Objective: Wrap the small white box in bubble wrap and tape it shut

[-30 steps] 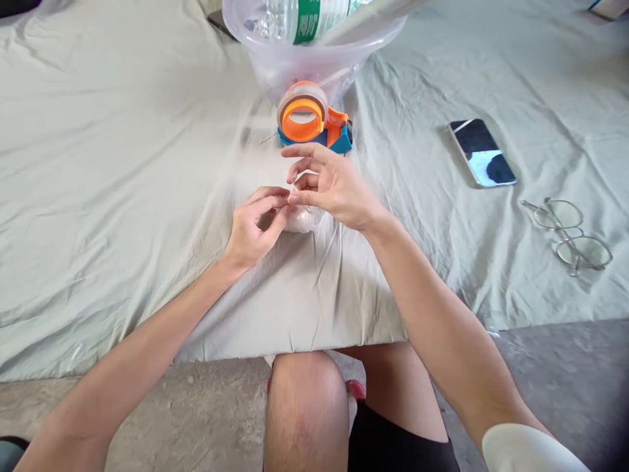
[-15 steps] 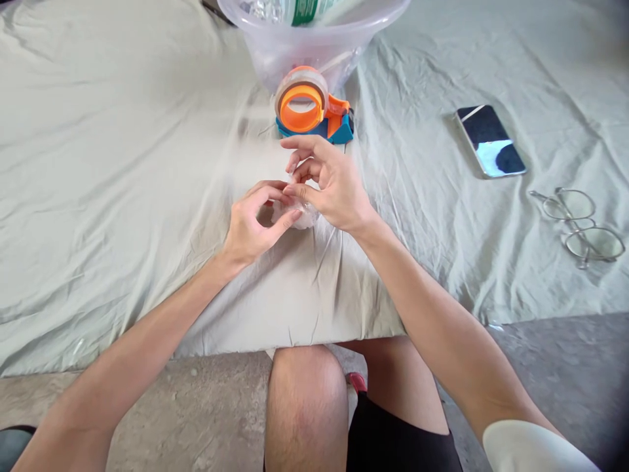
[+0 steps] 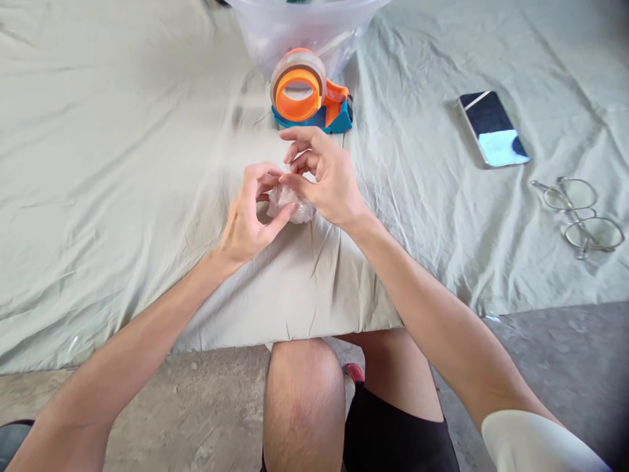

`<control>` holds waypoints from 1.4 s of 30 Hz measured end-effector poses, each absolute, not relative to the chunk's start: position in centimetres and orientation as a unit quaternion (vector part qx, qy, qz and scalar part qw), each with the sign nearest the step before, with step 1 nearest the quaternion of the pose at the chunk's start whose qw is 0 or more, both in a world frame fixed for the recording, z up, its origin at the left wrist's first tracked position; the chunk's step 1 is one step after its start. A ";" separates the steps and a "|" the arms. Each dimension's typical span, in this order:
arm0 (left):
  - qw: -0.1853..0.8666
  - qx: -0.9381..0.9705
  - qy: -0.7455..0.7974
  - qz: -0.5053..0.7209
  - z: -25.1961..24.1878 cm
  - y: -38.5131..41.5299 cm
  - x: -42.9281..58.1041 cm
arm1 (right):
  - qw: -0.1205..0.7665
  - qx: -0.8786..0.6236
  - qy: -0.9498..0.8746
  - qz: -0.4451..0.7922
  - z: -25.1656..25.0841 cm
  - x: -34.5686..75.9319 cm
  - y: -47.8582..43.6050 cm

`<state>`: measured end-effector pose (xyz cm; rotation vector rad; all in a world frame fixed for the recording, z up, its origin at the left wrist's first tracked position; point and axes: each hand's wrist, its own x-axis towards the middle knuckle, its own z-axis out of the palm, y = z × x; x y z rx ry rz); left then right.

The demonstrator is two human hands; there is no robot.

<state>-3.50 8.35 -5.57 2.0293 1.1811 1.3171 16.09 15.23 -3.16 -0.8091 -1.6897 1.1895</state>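
Pinching crinkly clear wad (image 3: 291, 203), probably balled tape or film, between left hand (image 3: 248, 219) and right hand (image 3: 327, 180); both clamped on it, low over wrinkled grey-green sheet (image 3: 122, 164), centre. Since a second ago: left fingers curled tighter, wad more exposed. Far: orange-and-blue tape dispenser (image 3: 309, 98), glossy roll.

Makeshift home workspace: sheet (image 3: 122, 164) spread over concrete floor (image 3: 196, 400).

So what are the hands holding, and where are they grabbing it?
A small crumpled clear plastic wad. The left hand pinches its left side; the right hand grips its top right edge with its fingertips.
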 end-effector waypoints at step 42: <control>0.053 0.823 0.391 0.409 -5.6 8.3 -3.8 | 0.435 -0.414 -0.556 0.575 -3.8 15.6 16.5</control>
